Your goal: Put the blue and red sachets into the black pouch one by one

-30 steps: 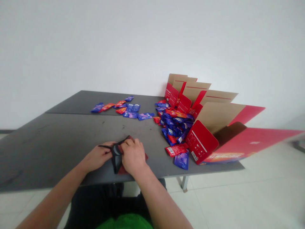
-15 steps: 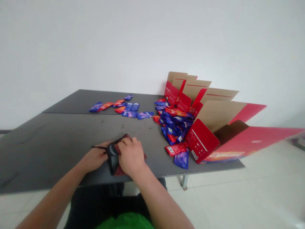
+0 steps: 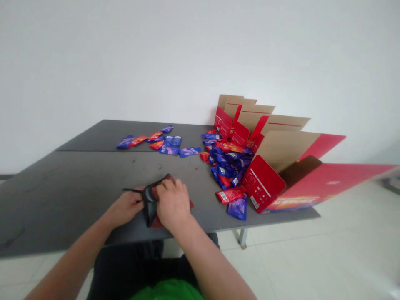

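Note:
My left hand and my right hand meet low in the middle of the dark grey table. Both grip a limp black piece of cloth or film, with a thin black strap trailing left. Dark red material shows beneath it and past my right hand. My fingers hide much of it, so its exact kind is unclear.
Blue and red sachets lie heaped against an open red-and-kraft carton at the table's right. More sachets lie scattered at the back. The carton's flap juts past the table edge. A white wall stands behind.
My left hand has shifted slightly right, drawing closer to my right hand. The black piece looks narrower between them, and the view has moved a little.

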Available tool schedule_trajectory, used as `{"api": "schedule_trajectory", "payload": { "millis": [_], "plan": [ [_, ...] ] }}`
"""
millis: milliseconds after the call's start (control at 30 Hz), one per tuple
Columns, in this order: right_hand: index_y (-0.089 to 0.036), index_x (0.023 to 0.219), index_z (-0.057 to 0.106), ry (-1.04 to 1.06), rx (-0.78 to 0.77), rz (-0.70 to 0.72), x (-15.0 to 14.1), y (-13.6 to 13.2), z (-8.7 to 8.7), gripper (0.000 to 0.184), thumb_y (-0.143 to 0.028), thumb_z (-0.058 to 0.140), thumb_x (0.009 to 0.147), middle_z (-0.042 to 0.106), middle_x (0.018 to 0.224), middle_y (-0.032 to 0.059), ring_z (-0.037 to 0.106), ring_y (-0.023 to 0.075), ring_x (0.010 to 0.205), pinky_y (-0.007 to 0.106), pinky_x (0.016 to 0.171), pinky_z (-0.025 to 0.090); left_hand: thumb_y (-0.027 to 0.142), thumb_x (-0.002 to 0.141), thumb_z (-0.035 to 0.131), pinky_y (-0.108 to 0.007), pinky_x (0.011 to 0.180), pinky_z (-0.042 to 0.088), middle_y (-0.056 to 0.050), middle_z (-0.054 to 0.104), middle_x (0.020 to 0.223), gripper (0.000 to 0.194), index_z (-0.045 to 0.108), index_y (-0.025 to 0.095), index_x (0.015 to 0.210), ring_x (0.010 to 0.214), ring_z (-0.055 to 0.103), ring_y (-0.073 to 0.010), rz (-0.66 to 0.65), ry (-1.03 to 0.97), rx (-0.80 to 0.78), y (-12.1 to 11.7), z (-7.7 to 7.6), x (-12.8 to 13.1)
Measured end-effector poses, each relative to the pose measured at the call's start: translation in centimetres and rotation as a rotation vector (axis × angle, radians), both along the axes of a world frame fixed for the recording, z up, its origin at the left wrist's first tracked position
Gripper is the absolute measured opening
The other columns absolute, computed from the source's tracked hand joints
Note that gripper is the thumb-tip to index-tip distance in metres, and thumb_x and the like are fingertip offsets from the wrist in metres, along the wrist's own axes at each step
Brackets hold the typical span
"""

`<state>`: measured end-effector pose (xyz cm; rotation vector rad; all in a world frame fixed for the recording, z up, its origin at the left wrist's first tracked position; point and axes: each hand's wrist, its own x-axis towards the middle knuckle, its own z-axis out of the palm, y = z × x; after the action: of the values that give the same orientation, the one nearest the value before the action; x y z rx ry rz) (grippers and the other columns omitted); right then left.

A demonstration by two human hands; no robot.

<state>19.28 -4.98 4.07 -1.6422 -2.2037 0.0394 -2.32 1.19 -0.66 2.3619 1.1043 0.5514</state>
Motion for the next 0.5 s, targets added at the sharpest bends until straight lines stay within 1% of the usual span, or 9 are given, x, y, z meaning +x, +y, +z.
{"api": "schedule_trajectory", "payload": {
  "millis": [33,67,100,200,267,333,400,433,500],
  "plan": [
    [-0.025,0.112,0.070,-0.007,-0.022,0.034,-0.7,-0.4,-0.4,0.026,-0.026,0.044,0.106,0.068,0.122,0.0068,0.051,0.0262,0.108,0.039,0.089,0.042,0.044,0.097,0.054,-0.037,0.107,0.052,-0.004,0.079,0.111,0.034,0.077,0.024,0.081,0.117,0.068,-0.0271,0.022,0.001,0.006,0.0,-0.1,0.0],
    [-0.024,0.111,0.070,-0.016,-0.048,0.036,-0.9,-0.6,-0.9,0.026,-0.025,0.045,0.106,0.068,0.121,0.0071,0.051,0.0261,0.108,0.039,0.089,0.041,0.044,0.096,0.054,-0.037,0.109,0.050,-0.005,0.078,0.115,0.034,0.077,0.024,0.083,0.120,0.066,-0.0274,0.031,-0.002,0.012,-0.1,0.0,0.1],
    [-0.024,0.110,0.070,-0.024,-0.070,0.009,-0.5,-0.7,-1.4,0.026,-0.025,0.044,0.106,0.068,0.120,0.0076,0.051,0.0261,0.108,0.039,0.088,0.041,0.044,0.097,0.053,-0.037,0.111,0.049,-0.004,0.078,0.114,0.035,0.077,0.024,0.082,0.124,0.065,-0.0272,0.022,-0.007,0.015,-0.1,0.0,0.2],
    [-0.023,0.110,0.072,-0.047,-0.106,-0.164,2.7,0.2,-2.2,0.032,-0.030,0.040,0.109,0.068,0.120,0.0100,0.052,0.0272,0.109,0.040,0.086,0.041,0.044,0.102,0.049,-0.036,0.113,0.047,-0.003,0.079,0.093,0.044,0.072,0.024,0.070,0.126,0.063,-0.0247,-0.046,-0.025,-0.003,-0.4,0.5,0.6],
    [-0.021,0.109,0.073,-0.072,-0.129,-0.257,5.0,1.3,-1.7,0.037,-0.034,0.039,0.109,0.069,0.119,0.0123,0.053,0.0283,0.108,0.040,0.086,0.041,0.044,0.103,0.049,-0.035,0.112,0.048,-0.002,0.076,0.084,0.046,0.068,0.024,0.067,0.123,0.065,-0.0238,-0.063,-0.045,-0.015,-0.5,0.8,0.8],
    [-0.019,0.107,0.074,-0.079,-0.128,-0.291,5.9,2.0,-0.7,0.038,-0.035,0.039,0.109,0.069,0.116,0.0137,0.054,0.0286,0.108,0.040,0.086,0.041,0.044,0.103,0.049,-0.035,0.111,0.048,-0.002,0.076,0.084,0.045,0.067,0.023,0.068,0.124,0.065,-0.0241,-0.063,-0.050,-0.022,-0.5,0.9,0.7],
    [-0.020,0.106,0.073,-0.047,-0.068,-0.266,4.9,1.8,0.2,0.036,-0.034,0.040,0.109,0.069,0.116,0.0124,0.054,0.0279,0.107,0.039,0.086,0.041,0.045,0.103,0.049,-0.036,0.112,0.048,-0.002,0.077,0.087,0.045,0.067,0.023,0.068,0.126,0.063,-0.0250,-0.069,-0.033,-0.025,-0.3,0.6,0.4],
    [-0.021,0.107,0.072,-0.024,-0.026,-0.229,3.8,1.5,0.4,0.034,-0.033,0.040,0.109,0.069,0.117,0.0109,0.053,0.0275,0.106,0.039,0.086,0.041,0.045,0.103,0.049,-0.037,0.112,0.047,-0.003,0.077,0.088,0.044,0.068,0.023,0.069,0.126,0.063,-0.0256,-0.066,-0.017,-0.027,-0.2,0.3,0.2],
    [-0.024,0.109,0.070,0.011,0.036,-0.108,1.1,0.6,0.2,0.028,-0.030,0.043,0.107,0.068,0.119,0.0073,0.052,0.0267,0.107,0.039,0.087,0.042,0.045,0.100,0.051,-0.040,0.113,0.047,-0.004,0.079,0.094,0.040,0.072,0.023,0.074,0.124,0.065,-0.0277,-0.026,0.007,-0.019,0.1,-0.1,-0.1]
  ]
}}
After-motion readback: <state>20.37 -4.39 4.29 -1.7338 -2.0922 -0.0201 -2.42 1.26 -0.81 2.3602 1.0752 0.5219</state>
